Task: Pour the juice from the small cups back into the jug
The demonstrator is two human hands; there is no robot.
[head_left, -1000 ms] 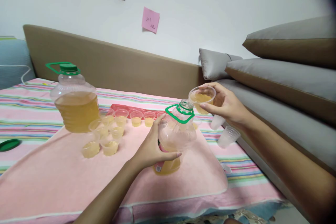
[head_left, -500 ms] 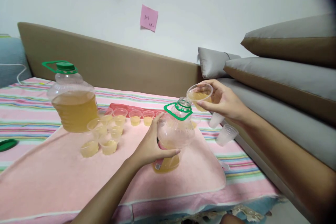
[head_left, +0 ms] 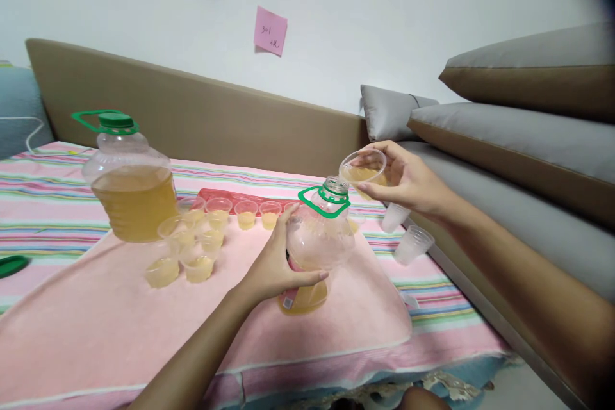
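My left hand is wrapped round the side of a clear plastic jug with a green handle ring and an uncapped neck; a little yellow liquid lies at its bottom. My right hand grips a small clear cup of yellow liquid. The cup is tilted with its rim at the jug's mouth. The jug stands on a pink towel.
A bigger capped jug, half full of yellow liquid, stands at the left. Several small filled cups cluster beside it and line a red tray. Two empty cups lie at the right. Grey cushions flank the right. A green lid lies far left.
The right hand has tipped the cup further over the jug's mouth. The view has shifted slightly; the left hand keeps its hold on the jug.
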